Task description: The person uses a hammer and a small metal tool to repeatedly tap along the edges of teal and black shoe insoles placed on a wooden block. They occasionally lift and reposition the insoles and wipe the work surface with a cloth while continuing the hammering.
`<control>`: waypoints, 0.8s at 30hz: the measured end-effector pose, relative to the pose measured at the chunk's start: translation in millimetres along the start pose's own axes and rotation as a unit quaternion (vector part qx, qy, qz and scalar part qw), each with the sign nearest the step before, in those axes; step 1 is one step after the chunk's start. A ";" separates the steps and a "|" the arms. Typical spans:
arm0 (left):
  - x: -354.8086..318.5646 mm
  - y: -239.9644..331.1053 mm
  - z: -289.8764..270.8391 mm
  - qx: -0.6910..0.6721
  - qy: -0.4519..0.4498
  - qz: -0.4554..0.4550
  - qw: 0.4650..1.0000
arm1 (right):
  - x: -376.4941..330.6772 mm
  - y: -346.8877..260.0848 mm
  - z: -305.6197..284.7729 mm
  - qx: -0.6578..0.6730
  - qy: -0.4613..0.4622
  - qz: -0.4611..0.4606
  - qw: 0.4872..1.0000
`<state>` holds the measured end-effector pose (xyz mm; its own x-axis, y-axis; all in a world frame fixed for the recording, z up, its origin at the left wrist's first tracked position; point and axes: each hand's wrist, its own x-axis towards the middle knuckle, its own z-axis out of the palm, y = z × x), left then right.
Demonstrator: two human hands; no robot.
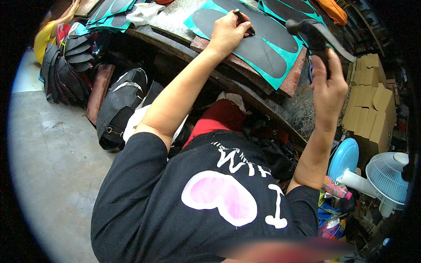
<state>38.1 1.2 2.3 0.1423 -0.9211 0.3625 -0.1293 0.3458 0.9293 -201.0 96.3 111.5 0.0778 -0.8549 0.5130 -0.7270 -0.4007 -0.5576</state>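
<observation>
My left hand (229,33) is closed around a short dark rod-like punch (251,31), whose lower end is at a teal sheet (280,78) with dark grey sole-shaped pieces (265,59) on it. I cannot tell whether the tip touches the sheet. Raised to the right of that sheet, my right hand (328,87) grips a hammer (309,33) with a dark rounded face and a long curved metal end. Its handle is mostly hidden by my fingers. Under the sheet lies a reddish-brown slab (289,90) on the worn workbench (302,111).
More teal sheets (109,19) lie at the back left. Black curved pieces (66,70) are bundled on the left, near another person in yellow (42,41). A black bag (120,109) stands below the bench. Cardboard boxes (366,109), a fan (388,179) and a blue stool (344,158) are at right.
</observation>
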 end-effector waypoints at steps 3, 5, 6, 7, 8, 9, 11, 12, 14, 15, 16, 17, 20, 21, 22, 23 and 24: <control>-5.2 5.6 2.5 0.164 0.024 0.143 0.976 | -1.2 -16.2 -6.1 0.075 0.083 -0.087 0.990; -8.1 11.8 6.2 0.214 0.007 0.183 0.959 | -2.8 -21.7 0.1 0.066 0.085 -0.117 0.987; -10.3 14.6 8.9 0.236 0.015 0.208 0.949 | -2.4 -21.0 8.2 0.058 0.105 -0.161 0.980; -12.4 16.7 11.6 0.274 -0.010 0.206 0.939 | -3.3 -17.9 15.6 0.012 0.069 -0.153 0.986; -14.0 18.0 14.7 0.309 -0.018 0.209 0.928 | -3.2 -12.7 24.2 -0.054 0.018 -0.110 0.992; -13.5 18.5 16.4 0.344 -0.043 0.210 0.914 | -3.6 -6.2 30.9 -0.128 -0.055 -0.043 0.989; -11.1 16.7 16.8 0.207 0.028 0.161 0.965 | -5.8 9.4 30.6 -0.119 -0.023 -0.040 0.992; -10.3 14.8 15.3 0.108 0.034 0.086 0.990 | -7.7 14.9 30.2 -0.126 -0.010 -0.001 0.992; -7.1 11.0 11.2 -0.059 0.033 -0.025 0.997 | -8.5 20.4 21.3 -0.076 -0.014 -0.010 0.997; -6.6 9.7 9.6 -0.012 0.013 0.001 1.000 | -8.7 19.2 16.4 -0.054 -0.009 -0.003 0.999; -5.1 9.4 7.6 0.039 0.001 0.020 0.999 | -7.7 16.0 9.2 -0.031 -0.012 -0.004 0.999; -5.4 9.7 6.7 0.089 -0.012 0.039 0.995 | -7.9 10.8 5.0 0.015 0.004 -0.016 1.000; -9.4 15.1 9.7 0.166 -0.014 0.127 0.978 | -9.0 -5.8 -3.2 0.078 0.081 -0.088 0.990; -10.8 17.7 12.0 0.189 -0.019 0.156 0.969 | -9.7 -8.8 -1.9 0.072 0.075 -0.111 0.988; -14.7 20.0 16.2 0.212 -0.019 0.186 0.959 | -11.8 -10.2 3.0 0.059 0.069 -0.119 0.989; -17.4 21.6 19.9 0.233 -0.005 0.223 0.947 | -12.6 -8.8 8.2 0.062 0.085 -0.142 0.984; -20.2 22.1 22.6 0.299 -0.024 0.258 0.918 | -14.8 -6.1 15.3 0.028 0.051 -0.106 0.993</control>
<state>10.2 23.4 13.9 -0.1308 -0.6741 0.7270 -0.6850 0.5915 0.4252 -187.3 106.3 97.4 0.1538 -0.7125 0.6846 -0.6616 -0.5888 -0.4643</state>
